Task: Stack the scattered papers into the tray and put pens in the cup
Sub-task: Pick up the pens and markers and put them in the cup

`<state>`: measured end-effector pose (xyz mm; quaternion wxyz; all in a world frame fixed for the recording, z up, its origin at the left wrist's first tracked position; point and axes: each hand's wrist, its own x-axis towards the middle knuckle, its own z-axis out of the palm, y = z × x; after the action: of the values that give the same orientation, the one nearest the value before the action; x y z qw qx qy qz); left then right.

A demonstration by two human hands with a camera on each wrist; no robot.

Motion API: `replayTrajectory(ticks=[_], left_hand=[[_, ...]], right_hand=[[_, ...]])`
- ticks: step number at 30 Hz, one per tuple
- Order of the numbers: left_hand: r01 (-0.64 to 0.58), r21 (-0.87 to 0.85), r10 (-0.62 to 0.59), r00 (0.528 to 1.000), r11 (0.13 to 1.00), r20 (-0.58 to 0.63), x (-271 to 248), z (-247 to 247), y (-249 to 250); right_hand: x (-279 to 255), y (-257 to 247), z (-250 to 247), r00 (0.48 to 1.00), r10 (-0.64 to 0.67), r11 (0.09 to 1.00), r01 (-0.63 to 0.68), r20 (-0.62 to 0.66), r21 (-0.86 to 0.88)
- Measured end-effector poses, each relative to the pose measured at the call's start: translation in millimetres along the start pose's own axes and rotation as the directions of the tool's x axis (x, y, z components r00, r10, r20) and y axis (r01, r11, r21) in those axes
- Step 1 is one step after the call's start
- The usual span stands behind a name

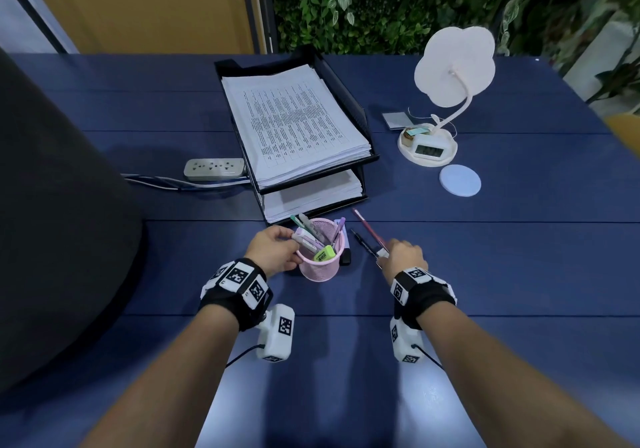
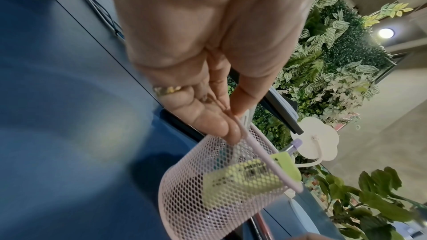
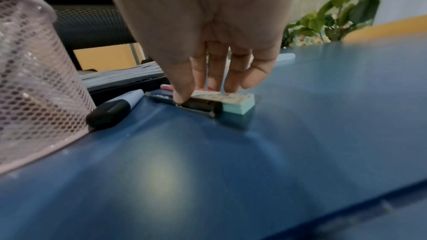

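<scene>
A pink mesh cup (image 1: 320, 260) (image 2: 196, 198) (image 3: 34, 79) stands before the black two-tier paper tray (image 1: 349, 77), whose tiers both hold stacked papers (image 1: 294, 118). Several pens and a green highlighter (image 1: 325, 253) (image 2: 242, 176) stand in the cup. My left hand (image 1: 294, 245) (image 2: 231, 125) pinches the cup's rim. Right of the cup, my right hand (image 1: 386, 255) (image 3: 203, 92) grips a black pen (image 1: 362, 242) (image 3: 201, 105) on the table, thumb on its near side. Its fingers reach over a teal eraser block (image 3: 240, 104) and a red pen (image 1: 367, 228). A black-capped marker (image 1: 346, 257) (image 3: 113, 110) lies against the cup.
A white power strip (image 1: 214, 169) with cables lies left of the tray. A white flower-shaped lamp (image 1: 453, 63) with a clock in its base (image 1: 405, 150) and a round pale coaster (image 1: 460, 180) sit at the right. A dark rounded object (image 1: 52, 205) fills the left side.
</scene>
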<state>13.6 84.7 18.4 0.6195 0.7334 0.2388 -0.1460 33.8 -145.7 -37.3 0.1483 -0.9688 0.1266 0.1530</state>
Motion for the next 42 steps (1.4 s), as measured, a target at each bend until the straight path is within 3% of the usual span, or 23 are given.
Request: replayTrajectory(ticks=[5,10,14,20,23,25,28,32,35,36,38,42], left_hand=[[0.005,-0.005,-0.005,1.000,1.000,0.015,2.3,-0.4,-0.2],[0.008,0.000,-0.008,1.000,1.000,0.025,3.2,-0.9,0.5],[0.009,0.003,-0.009,1.000,1.000,0.026,2.5,-0.1,2.0],[0.017,-0.005,-0.017,1.000,1.000,0.017,2.3,0.2,1.1],[0.020,-0.019,-0.020,1.000,1.000,0.011,1.7,0.8,0.0],[0.018,-0.029,-0.018,1.000,0.999,0.009,1.1,1.2,0.1],[0.008,-0.044,-0.008,1.000,0.999,0.009,-0.8,2.6,0.3],[0.003,-0.067,-0.003,1.000,0.998,0.001,-2.5,5.3,0.2],[-0.002,-0.061,0.002,1.000,0.998,-0.003,-3.1,5.7,0.0],[-0.003,-0.063,0.002,1.000,0.998,-0.004,-3.3,5.8,0.1],[-0.004,-0.069,0.003,1.000,0.998,-0.003,-4.3,6.1,0.7],[-0.002,-0.071,0.002,1.000,0.997,0.000,-4.9,4.8,1.4]], right_hand=[[3.8,-5.3,-3.8,0.998,0.043,0.984,-0.050,0.044,0.173],[0.8,-12.3,-13.6,0.974,0.042,0.993,-0.066,0.223,0.102],[0.0,-19.1,-10.1,0.988,0.048,0.985,-0.071,0.149,0.154],[4.7,-23.3,-4.9,0.991,-0.018,1.000,0.015,0.136,0.020],[4.2,-22.1,-4.5,0.997,-0.009,0.986,-0.004,0.076,0.167],[1.1,-21.9,-9.2,0.999,0.008,0.918,0.007,-0.037,0.396],[-8.6,-26.9,-25.0,0.975,0.043,0.711,0.124,-0.219,0.692],[-19.6,-44.9,-50.3,0.919,0.022,0.462,0.339,-0.393,0.819],[-25.5,-57.8,-56.3,0.915,-0.111,0.376,0.400,-0.387,0.836],[-27.5,-60.5,-54.9,0.916,-0.174,0.392,0.401,-0.361,0.828],[-30.8,-63.4,-50.5,0.910,-0.282,0.521,0.411,-0.303,0.748],[-29.5,-62.3,-37.3,0.893,-0.410,0.790,0.449,-0.185,0.418]])
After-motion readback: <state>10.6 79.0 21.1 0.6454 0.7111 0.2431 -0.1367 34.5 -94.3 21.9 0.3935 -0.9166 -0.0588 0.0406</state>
